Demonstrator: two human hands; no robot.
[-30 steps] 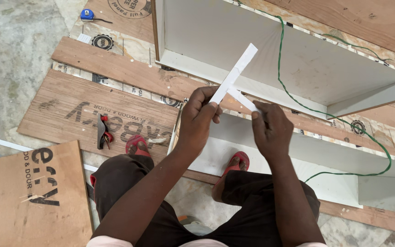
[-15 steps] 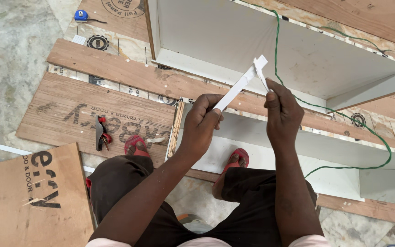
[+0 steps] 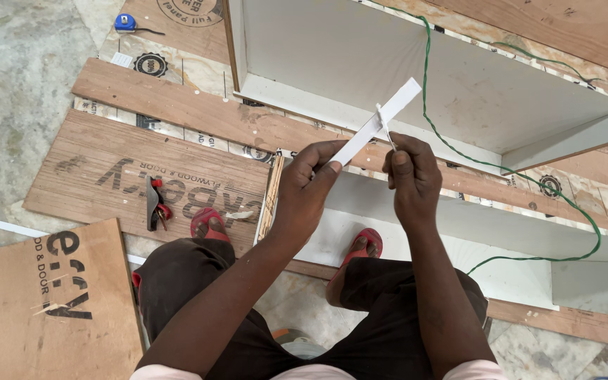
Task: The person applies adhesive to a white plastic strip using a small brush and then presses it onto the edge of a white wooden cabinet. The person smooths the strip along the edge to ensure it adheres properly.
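left hand (image 3: 307,176) grip pinching white strip (image 3: 378,123) low end | right hand (image 3: 409,172) grip pinching thin piece crossing strip | green wire (image 3: 529,183) at 3 o'clock

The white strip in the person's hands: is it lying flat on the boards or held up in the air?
Held up. The left hand pinches the white strip's lower end, the right hand grips near its middle, and it slants above the white cabinet panel.

White cabinet (image 3: 459,91) and green wire (image 3: 459,151) block ahead; plywood board (image 3: 142,176) leftward lies open.
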